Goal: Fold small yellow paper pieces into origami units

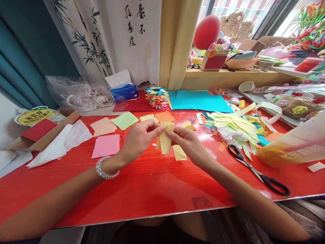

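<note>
Above the middle of the red table, my left hand pinches the upper left part of a folded yellow paper. From the other side, my right hand grips its right edge between thumb and fingers. The paper hangs down in a narrow strip, with a second layer showing at its left. Just below my right hand lies a small yellow square. Beyond the hands are a folded yellow piece and an orange sheet. Pink squares and green squares lie to the left.
Black-handled scissors lie at the right, beside a heap of pale green paper strips and a large translucent container. Behind stand a colourful folded-paper piece and a blue tissue pack. A cardboard tray is at the left.
</note>
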### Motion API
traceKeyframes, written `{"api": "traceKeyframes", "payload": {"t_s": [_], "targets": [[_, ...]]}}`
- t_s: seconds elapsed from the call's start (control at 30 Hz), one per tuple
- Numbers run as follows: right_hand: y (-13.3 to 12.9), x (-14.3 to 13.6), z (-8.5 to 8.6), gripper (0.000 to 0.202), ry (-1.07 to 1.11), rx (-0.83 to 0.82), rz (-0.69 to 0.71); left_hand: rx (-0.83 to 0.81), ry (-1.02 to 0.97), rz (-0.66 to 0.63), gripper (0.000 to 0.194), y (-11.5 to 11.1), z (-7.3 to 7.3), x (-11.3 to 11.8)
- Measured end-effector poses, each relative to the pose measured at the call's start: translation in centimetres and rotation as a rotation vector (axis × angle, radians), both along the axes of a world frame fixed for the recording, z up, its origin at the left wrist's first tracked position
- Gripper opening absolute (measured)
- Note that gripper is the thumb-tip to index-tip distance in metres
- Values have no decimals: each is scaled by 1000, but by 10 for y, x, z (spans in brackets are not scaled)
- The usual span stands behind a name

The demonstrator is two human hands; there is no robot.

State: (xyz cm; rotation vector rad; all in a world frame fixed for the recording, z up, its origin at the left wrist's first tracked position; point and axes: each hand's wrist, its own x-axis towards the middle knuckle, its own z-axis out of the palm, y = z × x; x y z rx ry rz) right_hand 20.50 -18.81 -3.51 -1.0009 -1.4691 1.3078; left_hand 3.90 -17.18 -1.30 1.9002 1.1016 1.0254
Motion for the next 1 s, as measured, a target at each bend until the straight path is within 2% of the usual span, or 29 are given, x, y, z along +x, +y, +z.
{"api": "traceKeyframes", "payload": {"t_s": [0.23,0.5,0.73,0.9,1.0], "targets": [[-2,-1,-1,29,-17,-9,-3,41,-9,23,23,-2,0,2],[-6,-3,0,27,22,45,-57,46,-12,48,27,-3,0,1],[-7,-3,0,33,-8,53,-76,50,17,57,32,-5,-1,1],[-6,-2,0,34,-78,92,-89,26,-9,-9,24,-2,0,0],[-5,0,-2,34,-234,183,-115,16,-25,-69,31,1,-2,-1]]}}
